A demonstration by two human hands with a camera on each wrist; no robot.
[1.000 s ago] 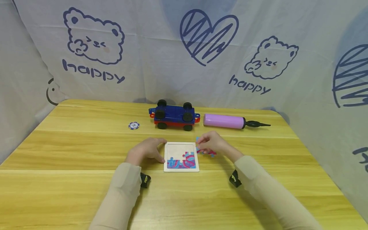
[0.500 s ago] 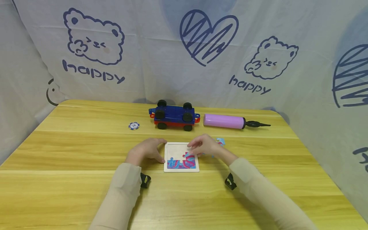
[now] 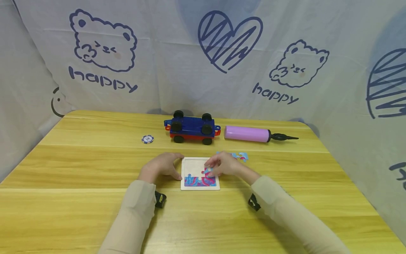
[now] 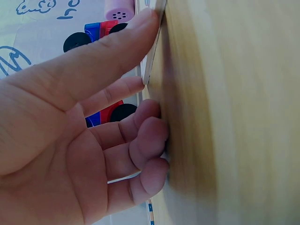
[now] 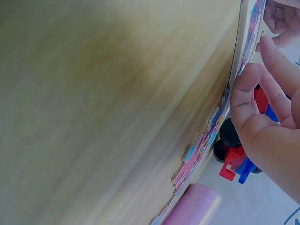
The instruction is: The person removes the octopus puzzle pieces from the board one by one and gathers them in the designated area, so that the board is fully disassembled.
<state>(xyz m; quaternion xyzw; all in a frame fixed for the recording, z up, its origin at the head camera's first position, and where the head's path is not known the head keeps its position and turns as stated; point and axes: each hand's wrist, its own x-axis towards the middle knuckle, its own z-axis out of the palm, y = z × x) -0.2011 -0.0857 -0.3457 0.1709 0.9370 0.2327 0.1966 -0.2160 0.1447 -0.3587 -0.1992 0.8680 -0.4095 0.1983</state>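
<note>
White tray (image 3: 200,188): a square, shallow puzzle frame with a raised rim, flat on the wooden table (image 3: 206,224) between the two hands.
Tray contents: fitted pieces (image 3: 193,181) in blue, purple and pink fill the bottom band and climb the right side, where fingers partly cover them. Knobs and notches stand along their upper edge.
Tray floor (image 3: 193,166): pale, showing in the upper left part.
Left hand (image 3: 162,165): thumb and index finger spread apart, their tips touching the tray's left side, one near the top corner and one lower down; the other fingers bend loosely against the tabletop.
Right hand (image 3: 226,165): over the tray's right side, thumb and index finger bent toward each other above the fitted pieces; whether a piece is pinched between them I cannot tell.
Loose pieces (image 3: 243,156): on the table just right of the tray, partly hidden behind the right hand; the right wrist view shows them lying in a flat cluster.
Toy wagon (image 3: 191,126): blue and red with black wheels, behind the tray.
Purple pump (image 3: 246,134): on its side, right of the wagon, black nozzle pointing right.
Chip (image 3: 147,139): blue and white, flat, left of the wagon.
Cloth (image 3: 177,91): pale, printed with bears, hearts and "happy", hanging behind the table.
</note>
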